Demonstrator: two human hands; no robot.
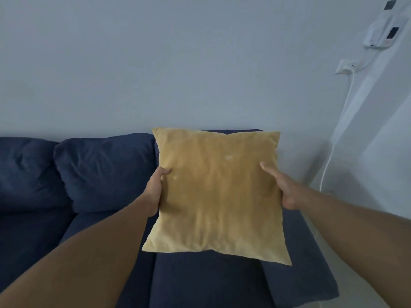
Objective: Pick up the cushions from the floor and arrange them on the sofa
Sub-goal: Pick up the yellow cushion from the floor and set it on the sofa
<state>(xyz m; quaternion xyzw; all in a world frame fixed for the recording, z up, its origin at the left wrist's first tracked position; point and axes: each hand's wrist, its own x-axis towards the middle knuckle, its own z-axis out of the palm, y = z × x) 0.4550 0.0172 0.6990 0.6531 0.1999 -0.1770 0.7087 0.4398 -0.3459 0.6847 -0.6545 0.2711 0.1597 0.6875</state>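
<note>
A square mustard-yellow cushion [216,194] is held upright in front of me, over the right end of a dark blue sofa [200,283]. My left hand [155,190] grips its left edge, thumb on the front face. My right hand [281,187] grips its right edge, thumb lying across the front. The cushion hides the sofa's right back cushion, with only a strip of it showing above. The floor and any other cushions are out of view.
Two puffy blue back cushions [104,172] lean against the pale wall to the left. The sofa's right armrest [311,274] runs along a white wall. A wall phone [382,34], a socket [345,66] and a hanging white cable [333,150] are at the upper right.
</note>
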